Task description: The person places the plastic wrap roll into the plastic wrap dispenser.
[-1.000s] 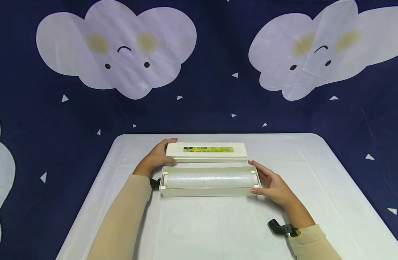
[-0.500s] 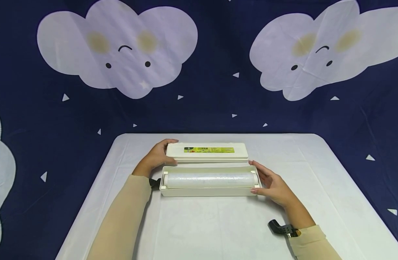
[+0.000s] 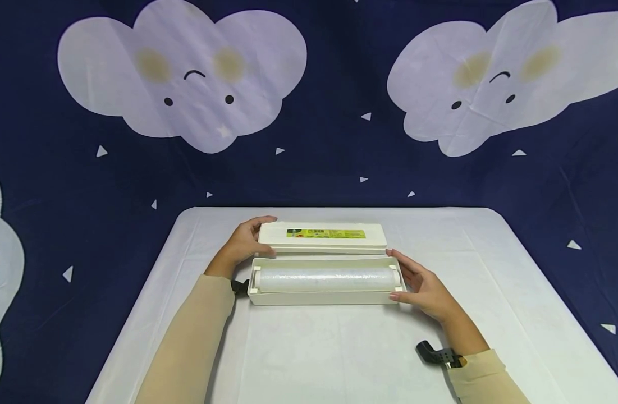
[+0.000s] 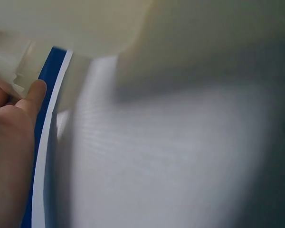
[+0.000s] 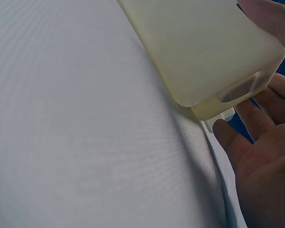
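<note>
While the head view takes in the whole white-clothed table (image 3: pixel 339 348), it shows a long cream plastic dispenser box (image 3: pixel 325 297) lying open at the middle, a cylindrical roll of cling film (image 3: pixel 325 279) glossy and crinkled in its trough. Its flat lid (image 3: pixel 323 238), bearing a yellow-green label, stands hinged back on the far side. The left hand (image 3: pixel 244 242) curls thumb and fingers round the lid's left end; the right hand (image 3: pixel 424 285) lies with straight, spread fingers against the box's right end.

From the left wrist, blurred and close, only a thumb pressed on pale translucent plastic shows, plus the cloth's fine weave and a blue strip beyond its edge.

From the right wrist, the box's smooth rounded corner with a recessed notch appears, relaxed fingers touching beside it.
</note>
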Motion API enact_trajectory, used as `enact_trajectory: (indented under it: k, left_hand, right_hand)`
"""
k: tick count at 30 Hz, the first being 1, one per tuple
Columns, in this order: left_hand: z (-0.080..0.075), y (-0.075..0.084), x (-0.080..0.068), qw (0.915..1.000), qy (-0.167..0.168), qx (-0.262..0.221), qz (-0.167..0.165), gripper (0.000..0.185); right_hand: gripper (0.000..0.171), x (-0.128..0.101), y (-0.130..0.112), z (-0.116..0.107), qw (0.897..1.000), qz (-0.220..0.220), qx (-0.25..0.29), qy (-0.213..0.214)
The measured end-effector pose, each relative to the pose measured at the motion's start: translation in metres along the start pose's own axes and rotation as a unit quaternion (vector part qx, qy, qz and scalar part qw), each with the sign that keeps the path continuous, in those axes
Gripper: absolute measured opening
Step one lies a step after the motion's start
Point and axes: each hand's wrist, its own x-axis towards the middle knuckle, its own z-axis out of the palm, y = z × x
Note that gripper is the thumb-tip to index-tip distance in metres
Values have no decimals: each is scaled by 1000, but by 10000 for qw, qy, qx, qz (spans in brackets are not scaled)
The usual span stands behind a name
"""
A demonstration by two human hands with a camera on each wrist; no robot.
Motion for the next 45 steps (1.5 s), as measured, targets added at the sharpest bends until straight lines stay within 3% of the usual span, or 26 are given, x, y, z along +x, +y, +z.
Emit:
enact_trajectory:
  k: [9, 25, 45]
  left_hand:
    - [1, 5, -6, 9997, 161, -173, -77, 101]
    - [-8, 9, -19, 9987, 451, 73, 223, 97]
    - [-14, 26, -27, 9985, 383, -42, 387, 97]
  right_hand:
    - [103, -1, 3, 0, 9999, -12, 100, -37]
    - [102, 0, 2, -3, 9999, -76, -55, -55]
    - [101, 0, 1, -1, 9999, -105, -24, -56]
